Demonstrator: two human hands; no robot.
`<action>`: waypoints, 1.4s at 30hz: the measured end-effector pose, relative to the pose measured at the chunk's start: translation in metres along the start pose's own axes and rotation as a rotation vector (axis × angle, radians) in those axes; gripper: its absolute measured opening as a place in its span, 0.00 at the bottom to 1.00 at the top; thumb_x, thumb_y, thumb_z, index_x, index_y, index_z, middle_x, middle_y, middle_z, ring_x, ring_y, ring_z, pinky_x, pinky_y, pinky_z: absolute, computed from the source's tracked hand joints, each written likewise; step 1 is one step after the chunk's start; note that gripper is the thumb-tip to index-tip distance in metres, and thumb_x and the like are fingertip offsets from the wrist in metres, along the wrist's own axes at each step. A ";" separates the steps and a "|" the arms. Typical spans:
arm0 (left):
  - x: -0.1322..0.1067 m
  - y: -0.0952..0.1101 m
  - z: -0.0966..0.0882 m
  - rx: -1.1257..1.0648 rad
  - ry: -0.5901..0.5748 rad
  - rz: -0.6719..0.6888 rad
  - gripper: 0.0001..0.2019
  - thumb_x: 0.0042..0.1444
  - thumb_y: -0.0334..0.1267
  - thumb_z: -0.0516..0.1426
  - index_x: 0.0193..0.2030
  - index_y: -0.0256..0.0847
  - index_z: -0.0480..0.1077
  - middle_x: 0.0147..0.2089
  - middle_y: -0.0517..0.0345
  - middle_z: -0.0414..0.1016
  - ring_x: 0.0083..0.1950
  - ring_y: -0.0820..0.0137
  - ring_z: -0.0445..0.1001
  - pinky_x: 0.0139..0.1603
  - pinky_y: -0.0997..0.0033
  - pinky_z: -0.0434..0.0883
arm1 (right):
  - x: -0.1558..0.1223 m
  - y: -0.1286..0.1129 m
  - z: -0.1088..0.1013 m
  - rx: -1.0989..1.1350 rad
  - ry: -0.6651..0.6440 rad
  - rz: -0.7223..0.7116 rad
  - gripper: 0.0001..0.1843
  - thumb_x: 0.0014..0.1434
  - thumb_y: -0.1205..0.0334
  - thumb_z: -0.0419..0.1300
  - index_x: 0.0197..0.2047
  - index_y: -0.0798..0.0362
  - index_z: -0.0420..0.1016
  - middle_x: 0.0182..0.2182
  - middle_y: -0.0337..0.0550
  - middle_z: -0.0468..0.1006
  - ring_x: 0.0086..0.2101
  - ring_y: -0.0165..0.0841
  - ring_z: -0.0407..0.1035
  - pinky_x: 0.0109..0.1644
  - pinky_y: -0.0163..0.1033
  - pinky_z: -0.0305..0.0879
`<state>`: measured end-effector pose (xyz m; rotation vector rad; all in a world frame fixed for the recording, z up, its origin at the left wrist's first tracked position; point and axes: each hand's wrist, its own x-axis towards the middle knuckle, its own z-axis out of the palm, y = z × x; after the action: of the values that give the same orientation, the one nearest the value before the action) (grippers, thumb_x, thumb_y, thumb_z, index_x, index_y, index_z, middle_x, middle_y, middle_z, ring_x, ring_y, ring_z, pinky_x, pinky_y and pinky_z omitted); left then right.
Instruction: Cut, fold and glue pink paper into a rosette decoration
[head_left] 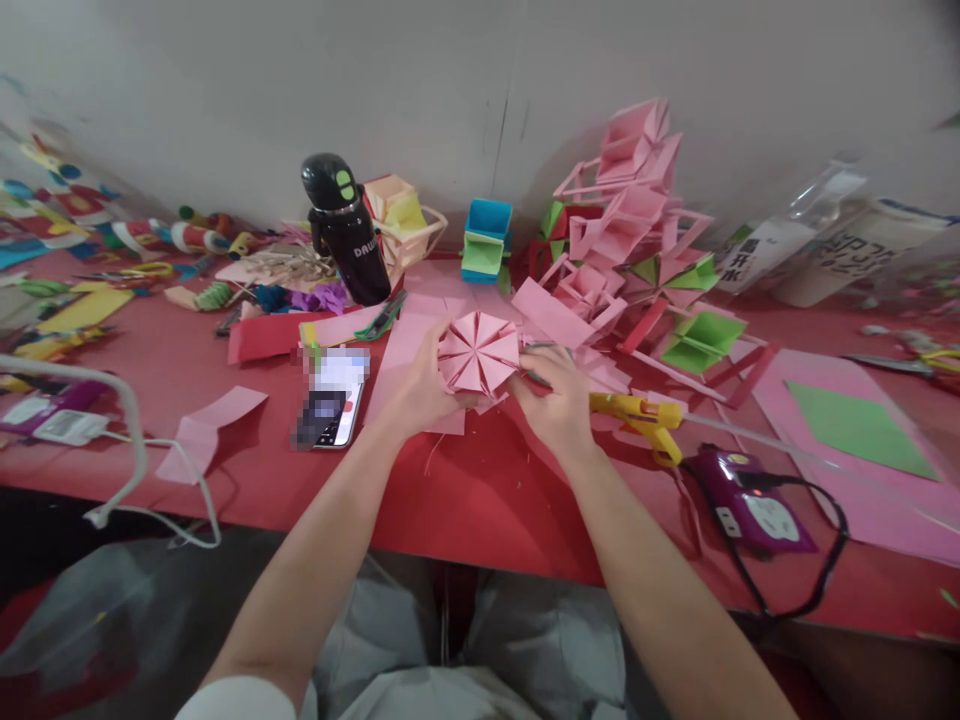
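Note:
My left hand (429,385) is wrapped round the left side of a round folded pink paper piece (478,352), whose pleats fan out from the centre like a wheel. It is held above the red table. My right hand (553,392) is closed at the piece's right edge, fingers bent. A bit of something dark green shows between those fingers, too covered to name. Pink paper sheets (409,335) lie under and behind the piece. Just right of my right hand lies a yellow glue gun (641,412).
Pink paper lanterns (626,220) are stacked at the back right. A black bottle (349,235), a blue-and-green paper box (486,240) and a phone (337,400) stand or lie around. At right, a purple power strip (757,500) trails a black cable. A white cable (135,420) loops at left.

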<state>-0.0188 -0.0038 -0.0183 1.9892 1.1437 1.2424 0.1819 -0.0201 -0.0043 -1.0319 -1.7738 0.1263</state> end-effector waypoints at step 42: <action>0.000 -0.002 -0.004 0.120 0.082 0.101 0.57 0.36 0.56 0.73 0.70 0.45 0.49 0.72 0.40 0.53 0.73 0.45 0.54 0.72 0.44 0.54 | -0.004 0.007 0.009 -0.060 0.079 -0.092 0.07 0.56 0.71 0.62 0.29 0.51 0.76 0.35 0.44 0.72 0.39 0.39 0.67 0.45 0.49 0.64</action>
<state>-0.0229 -0.0026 -0.0179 2.1251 1.1957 1.3450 0.1787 -0.0151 -0.0149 -0.9828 -1.7579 -0.0243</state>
